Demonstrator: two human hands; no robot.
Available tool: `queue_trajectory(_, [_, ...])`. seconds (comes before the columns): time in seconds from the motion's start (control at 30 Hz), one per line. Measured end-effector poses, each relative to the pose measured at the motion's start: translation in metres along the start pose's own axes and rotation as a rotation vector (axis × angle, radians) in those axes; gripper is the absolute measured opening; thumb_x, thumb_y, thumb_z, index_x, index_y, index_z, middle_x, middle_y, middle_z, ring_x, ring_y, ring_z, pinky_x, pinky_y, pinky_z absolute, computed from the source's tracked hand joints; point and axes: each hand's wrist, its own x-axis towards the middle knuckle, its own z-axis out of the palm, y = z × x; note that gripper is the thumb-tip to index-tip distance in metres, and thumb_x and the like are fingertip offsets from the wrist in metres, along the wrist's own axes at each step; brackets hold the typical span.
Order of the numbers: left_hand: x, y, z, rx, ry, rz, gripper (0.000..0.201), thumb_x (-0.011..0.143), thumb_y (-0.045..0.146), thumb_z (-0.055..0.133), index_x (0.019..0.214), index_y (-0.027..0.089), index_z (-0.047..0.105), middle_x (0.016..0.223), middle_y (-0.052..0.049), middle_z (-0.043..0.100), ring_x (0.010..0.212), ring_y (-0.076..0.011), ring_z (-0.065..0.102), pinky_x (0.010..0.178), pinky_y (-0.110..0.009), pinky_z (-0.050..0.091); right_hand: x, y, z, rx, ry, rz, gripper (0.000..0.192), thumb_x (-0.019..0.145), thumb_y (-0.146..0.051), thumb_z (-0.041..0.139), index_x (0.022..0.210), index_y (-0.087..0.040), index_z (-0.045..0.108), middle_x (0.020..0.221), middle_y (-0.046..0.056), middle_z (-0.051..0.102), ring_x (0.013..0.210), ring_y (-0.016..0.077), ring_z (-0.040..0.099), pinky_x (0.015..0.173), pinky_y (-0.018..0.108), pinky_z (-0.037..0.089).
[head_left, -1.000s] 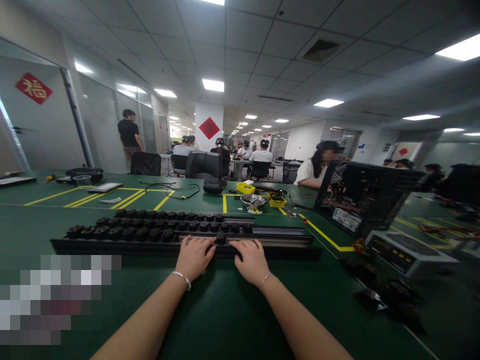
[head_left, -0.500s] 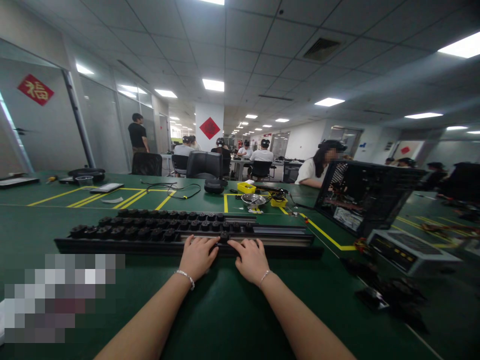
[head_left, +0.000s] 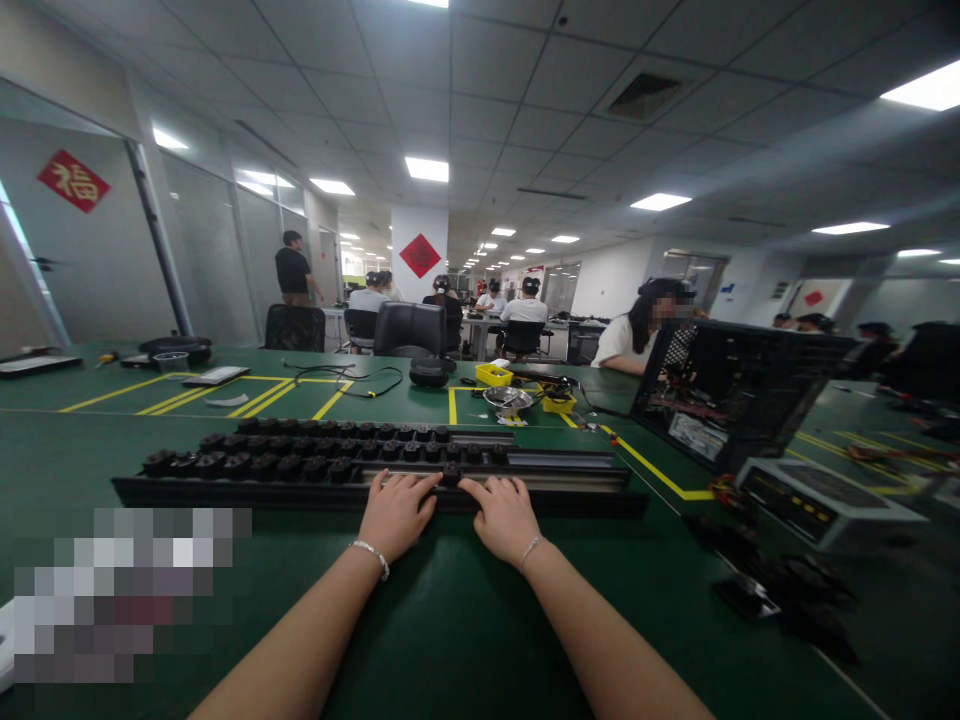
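Barely shifted since before, our left hand (head_left: 395, 512) and right hand (head_left: 504, 515) rest flat, side by side, unclenched, on the rack (head_left: 300, 480) at frame centre.

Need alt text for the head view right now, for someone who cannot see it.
Both bare hands, left hand and right hand, rest on the near edge of a long black rail of round black knobs on a green table; an open black computer case stands to the right.

Both forearms run off the bottom edge. The fingertips of the left hand (head_left: 395, 512) and right hand (head_left: 504, 515) curl over the long black tray (head_left: 570, 470), so what they're pressing is hidden. Something at the desk's (head_left: 450, 620) lower left is pixelated out.
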Motion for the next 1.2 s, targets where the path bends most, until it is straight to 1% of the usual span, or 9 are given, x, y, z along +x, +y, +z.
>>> queue_trajectory(0.17, [0.0, -0.0007, 0.0008, 0.005, 0.003, 0.012, 0.035, 0.086, 0.038, 0.037, 0.117, 0.036, 0.054, 0.096, -0.001, 0.067, 0.096, -0.0199, 0.056, 0.1, -0.045, 0.024, 0.0004, 0.0019, 0.0019, 0.011, 0.026, -0.01, 0.051, 0.076, -0.019, 0.044, 0.124, -0.038, 0.045, 0.102, 0.004, 0.056, 0.101, 0.0206, 0.045, 0.096, 0.039, 0.019])
queue_trajectory(0.5, [-0.0001, -0.0007, -0.0006, -0.004, -0.014, 0.013, 0.037, 0.085, 0.036, 0.039, 0.12, 0.037, 0.051, 0.097, 0.0, 0.066, 0.097, -0.0192, 0.055, 0.101, -0.045, 0.022, -0.0016, 0.003, -0.0018, -0.002, -0.011, -0.016, 0.052, 0.078, -0.018, 0.042, 0.126, -0.037, 0.043, 0.106, 0.003, 0.057, 0.103, 0.0189, 0.045, 0.097, 0.036, 0.017])
queue_trajectory(0.77, [-0.0006, -0.0014, -0.0002, 0.002, -0.014, 0.024, 0.038, 0.085, 0.034, 0.039, 0.121, 0.037, 0.05, 0.096, 0.0, 0.066, 0.096, -0.0195, 0.055, 0.101, -0.045, 0.022, -0.0017, 0.0056, -0.0004, 0.029, 0.007, -0.031, 0.051, 0.078, -0.017, 0.042, 0.125, -0.035, 0.045, 0.105, 0.002, 0.057, 0.102, 0.019, 0.045, 0.096, 0.035, 0.018])
queue_trajectory(1.0, [-0.0007, -0.0017, -0.0004, 0.012, -0.019, 0.024, 0.039, 0.084, 0.03, 0.039, 0.12, 0.037, 0.05, 0.095, 0.0, 0.065, 0.096, -0.0191, 0.055, 0.102, -0.045, 0.021, -0.0027, 0.0092, 0.0026, 0.058, 0.042, -0.063, 0.051, 0.077, -0.017, 0.042, 0.125, -0.034, 0.046, 0.108, 0.002, 0.058, 0.103, 0.0182, 0.046, 0.097, 0.035, 0.019])
queue_trajectory(1.2, [-0.0009, -0.0018, 0.0014, 0.018, -0.008, 0.03, 0.039, 0.083, 0.029, 0.041, 0.12, 0.037, 0.05, 0.096, 0.001, 0.065, 0.097, -0.0189, 0.054, 0.102, -0.045, 0.021, -0.0028, 0.0098, 0.0034, 0.068, 0.044, -0.061, 0.05, 0.077, -0.017, 0.042, 0.124, -0.032, 0.048, 0.111, 0.002, 0.058, 0.105, 0.0177, 0.046, 0.098, 0.034, 0.018])
